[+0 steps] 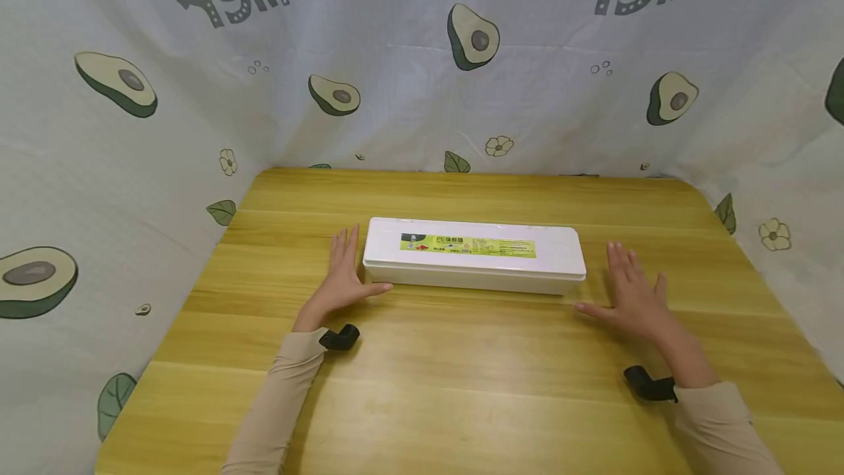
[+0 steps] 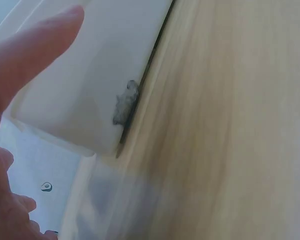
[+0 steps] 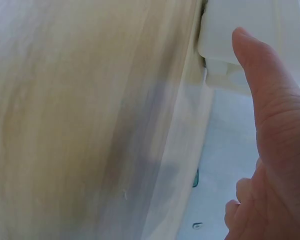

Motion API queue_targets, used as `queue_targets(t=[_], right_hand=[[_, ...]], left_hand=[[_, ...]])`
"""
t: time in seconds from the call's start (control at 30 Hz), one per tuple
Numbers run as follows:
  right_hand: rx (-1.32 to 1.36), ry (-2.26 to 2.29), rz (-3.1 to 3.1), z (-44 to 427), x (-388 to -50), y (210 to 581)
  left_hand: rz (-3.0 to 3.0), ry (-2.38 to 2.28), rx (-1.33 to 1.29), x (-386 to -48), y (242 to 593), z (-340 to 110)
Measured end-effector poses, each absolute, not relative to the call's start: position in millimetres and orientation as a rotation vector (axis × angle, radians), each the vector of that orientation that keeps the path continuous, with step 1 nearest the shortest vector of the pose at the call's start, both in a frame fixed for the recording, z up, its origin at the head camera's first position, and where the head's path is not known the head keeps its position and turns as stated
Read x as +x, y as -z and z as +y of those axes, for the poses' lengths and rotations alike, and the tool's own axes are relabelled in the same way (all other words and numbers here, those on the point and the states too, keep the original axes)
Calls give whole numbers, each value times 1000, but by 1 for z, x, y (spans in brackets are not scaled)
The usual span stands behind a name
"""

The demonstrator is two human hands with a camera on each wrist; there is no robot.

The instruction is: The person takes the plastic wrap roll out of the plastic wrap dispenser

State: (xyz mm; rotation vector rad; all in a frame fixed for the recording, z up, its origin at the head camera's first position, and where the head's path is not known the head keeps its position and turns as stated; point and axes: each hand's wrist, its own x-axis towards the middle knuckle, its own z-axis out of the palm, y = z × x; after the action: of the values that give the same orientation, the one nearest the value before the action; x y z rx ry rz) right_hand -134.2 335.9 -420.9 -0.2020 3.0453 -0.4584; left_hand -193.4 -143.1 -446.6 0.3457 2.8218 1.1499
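White box (image 1: 475,265): it lies on the counter (image 1: 475,372), past its middle toward the far edge, with its long side running from left to right; the two hands are on either side of it.
Lid of the box: it is down, and a seam line goes along the front, above the lower part.
Sticker (image 1: 468,245): yellow-green, on the top of the lid, with Chinese characters after the letters "PE".
Grey patch (image 2: 125,103): small and rough, on the box near its bottom edge, seen from the left wrist.
Left hand (image 1: 341,281): spread, beside the left end of the box; the fingers are straight and point to the far side, and the thumb reaches in front of the lower left corner. Whether it touches the box, I cannot tell.
Right hand (image 1: 636,303): also spread, holding nothing, just beside the right end; a strip of counter shows between this hand and the box, and the thumb points toward the front right corner.
Sleeves (image 1: 277,394): beige, on both arms, with a black device (image 1: 340,338) at each wrist.
Cloth (image 1: 395,28): whitish, hanging behind the counter and at its sides, printed with avocados, leaves and flowers.
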Motion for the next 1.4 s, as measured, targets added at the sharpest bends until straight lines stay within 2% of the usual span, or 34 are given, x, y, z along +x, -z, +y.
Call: queue_targets(t=[0.43, 0.73, 1.4], right_hand=[[-227, 492, 3038, 334, -135, 417], [-234, 506, 3034, 334, -133, 415], [-264, 527, 3058, 332, -131, 410]], left_hand=[[2813, -1346, 329, -199, 450, -133], [2710, -1657, 439, -205, 461, -124], [2352, -1937, 348, -212, 464, -119]])
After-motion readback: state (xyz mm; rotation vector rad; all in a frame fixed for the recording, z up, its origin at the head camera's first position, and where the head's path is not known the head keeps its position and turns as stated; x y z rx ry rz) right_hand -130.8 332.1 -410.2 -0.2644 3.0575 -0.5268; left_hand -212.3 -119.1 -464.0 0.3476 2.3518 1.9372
